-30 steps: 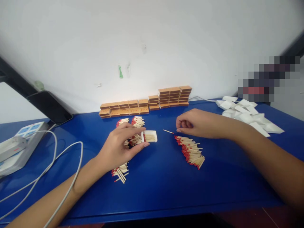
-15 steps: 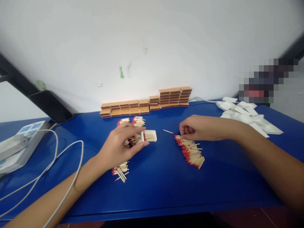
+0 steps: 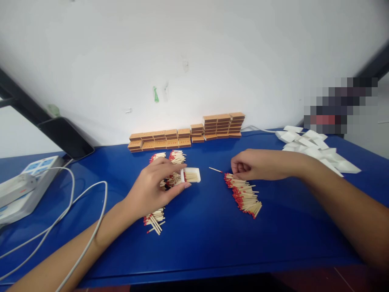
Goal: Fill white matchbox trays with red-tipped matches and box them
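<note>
Between the thumb and fingers of my left hand (image 3: pixel 156 182) is a small white matchbox tray (image 3: pixel 199 175) with matches (image 3: pixel 191 177) inside, its right end sticking out past my fingertips. Red-tipped matches (image 3: pixel 154 221) lie in heaps around and partly under that hand. To the right, my right hand (image 3: pixel 244 164) is closed, its fingers curled down at the far end of another match pile (image 3: pixel 243 194). Its fingertips are mostly hidden, so whatever they pinch does not show. A single match (image 3: pixel 215 169) lies just left of them.
Orange matchboxes (image 3: pixel 173 138) are stacked along the wall. White folded paper pieces (image 3: pixel 316 146) lie at the back right of the blue table (image 3: pixel 194 243). At left are a power strip (image 3: pixel 30 190), a white cable (image 3: pixel 105 198) crossing my left forearm, and a dark phone-like slab (image 3: pixel 68 138).
My right hand has shifted very slightly at the match pile. My left hand and the tray stay in place; the view tilts up a little.
</note>
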Demonstrator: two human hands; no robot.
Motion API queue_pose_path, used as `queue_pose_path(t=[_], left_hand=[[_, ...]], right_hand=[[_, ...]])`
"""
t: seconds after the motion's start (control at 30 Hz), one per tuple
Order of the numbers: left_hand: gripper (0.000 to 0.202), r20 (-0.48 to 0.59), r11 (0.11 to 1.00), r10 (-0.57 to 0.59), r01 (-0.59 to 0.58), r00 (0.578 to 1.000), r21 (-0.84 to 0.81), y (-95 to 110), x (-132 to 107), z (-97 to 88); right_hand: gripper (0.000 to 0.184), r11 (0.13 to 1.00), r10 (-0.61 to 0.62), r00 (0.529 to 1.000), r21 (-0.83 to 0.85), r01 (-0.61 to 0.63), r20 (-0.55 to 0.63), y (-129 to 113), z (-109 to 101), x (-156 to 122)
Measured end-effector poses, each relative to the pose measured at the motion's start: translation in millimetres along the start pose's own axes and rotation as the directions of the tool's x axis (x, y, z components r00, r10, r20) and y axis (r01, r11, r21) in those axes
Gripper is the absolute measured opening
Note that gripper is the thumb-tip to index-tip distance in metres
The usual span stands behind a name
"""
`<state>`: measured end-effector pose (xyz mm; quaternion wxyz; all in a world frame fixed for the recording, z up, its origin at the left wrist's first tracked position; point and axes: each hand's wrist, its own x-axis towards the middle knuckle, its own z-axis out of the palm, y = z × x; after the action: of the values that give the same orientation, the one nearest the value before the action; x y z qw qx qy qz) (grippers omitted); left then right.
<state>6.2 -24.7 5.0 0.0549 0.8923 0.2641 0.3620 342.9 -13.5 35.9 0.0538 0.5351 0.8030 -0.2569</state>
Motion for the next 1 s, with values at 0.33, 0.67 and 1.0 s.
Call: queue_pose_path(t=[0.33, 0.67, 1.0], left_hand=[[0.038, 0.015, 1.000, 0.027, -0.027, 1.000, 0.009, 2, 0, -0.4], [0.040, 0.024, 1.000, 0.012, -0.012, 1.000, 0.006, 0, -1, 0.4], [0.040, 0.021, 1.000, 0.025, -0.025, 0.999, -0.004, 0, -2, 1.1]], right_hand=[[0.026, 0.999, -0.019, 0.997, 0.028, 0.021, -0.073, 1, -5, 0], [0.021, 1.000, 0.001, 0.996, 0.000, -0.001, -0.086, 2, 0, 7], [0.019, 0.998, 0.035, 0.998, -0.048, -0.037, -0.055, 12, -4, 4]])
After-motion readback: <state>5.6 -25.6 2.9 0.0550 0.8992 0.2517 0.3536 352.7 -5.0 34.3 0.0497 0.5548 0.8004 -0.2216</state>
